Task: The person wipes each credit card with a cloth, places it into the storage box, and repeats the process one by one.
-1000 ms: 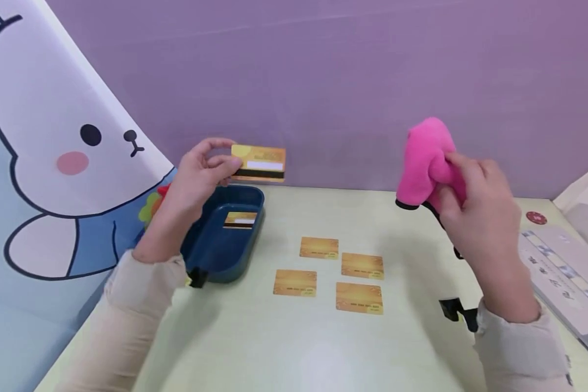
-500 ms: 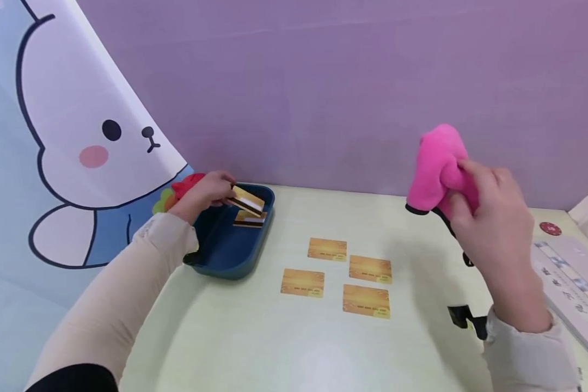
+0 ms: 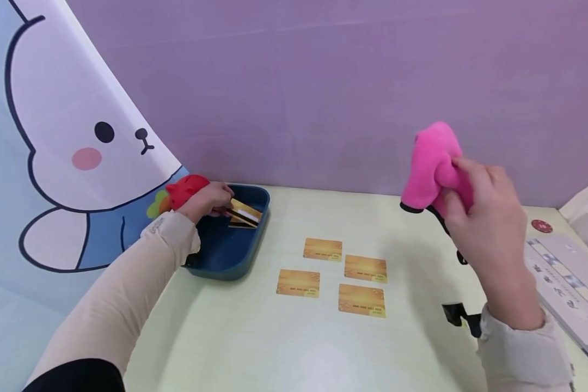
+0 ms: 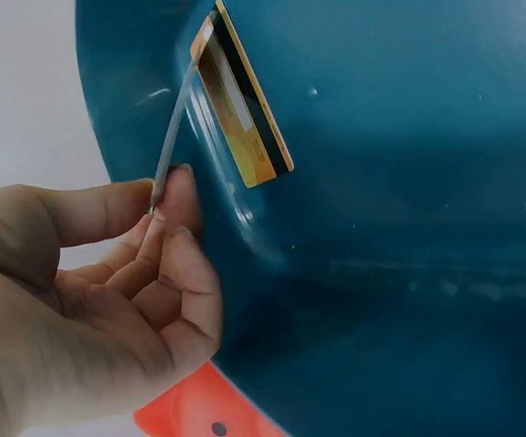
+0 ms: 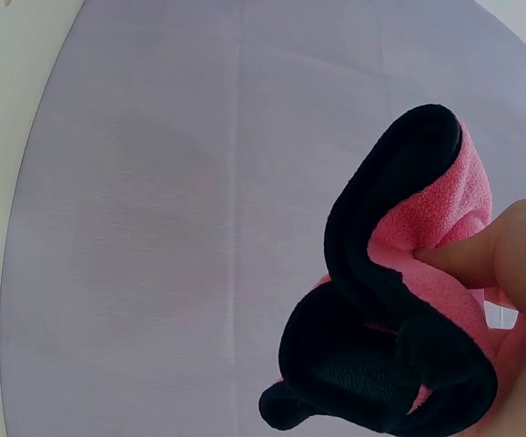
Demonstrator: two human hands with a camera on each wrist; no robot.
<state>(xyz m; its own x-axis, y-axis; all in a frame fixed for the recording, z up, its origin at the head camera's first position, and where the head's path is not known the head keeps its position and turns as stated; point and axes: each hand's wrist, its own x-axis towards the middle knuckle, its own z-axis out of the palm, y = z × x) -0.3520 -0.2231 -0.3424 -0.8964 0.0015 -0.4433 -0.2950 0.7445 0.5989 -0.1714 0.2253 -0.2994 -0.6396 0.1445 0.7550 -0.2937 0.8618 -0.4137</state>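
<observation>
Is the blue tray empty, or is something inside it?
Not empty: the left wrist view shows a gold bank card inside the blue tray. The left hand pinches another card.

The left arm (image 3: 122, 288) is outstretched forward, the left hand (image 3: 208, 200) low, pinching between thumb (image 4: 108, 211) and curled fingers (image 4: 192, 278). The right forearm (image 3: 521, 345) angles upward, the right hand (image 3: 487, 223) higher and also pinching.

Digits on cards (image 3: 362, 300), characters on box (image 3: 565, 291), apparent number on red chip (image 3: 541, 226): unreadable.
</observation>
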